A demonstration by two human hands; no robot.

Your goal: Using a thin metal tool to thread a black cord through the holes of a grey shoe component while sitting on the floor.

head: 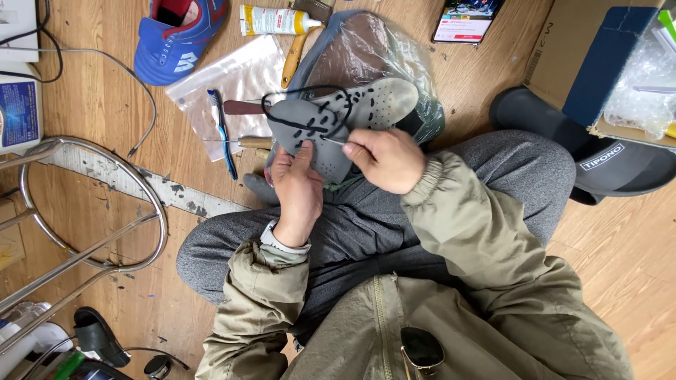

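Note:
A grey perforated shoe insole (pixel 373 105) lies over my knees, with black thread (pixel 303 95) looped and stitched through its near end. My left hand (pixel 296 186) grips that end from below, thumb pressed on top. My right hand (pixel 384 160) pinches a thin metal needle or awl tip (pixel 332 140) against the insole. Under the insole sits a grey shoe wrapped in a clear plastic bag (pixel 415 70).
On the wooden floor lie a blue sneaker (pixel 176 35), a glue tube (pixel 274 20), a clear zip bag (pixel 232 77), a blue toothbrush (pixel 224 130), wooden-handled tools (pixel 253 143), a phone (pixel 468 20), a dark slipper (pixel 605 165), a cardboard box (pixel 598 56) and a chrome stool frame (pixel 91 211).

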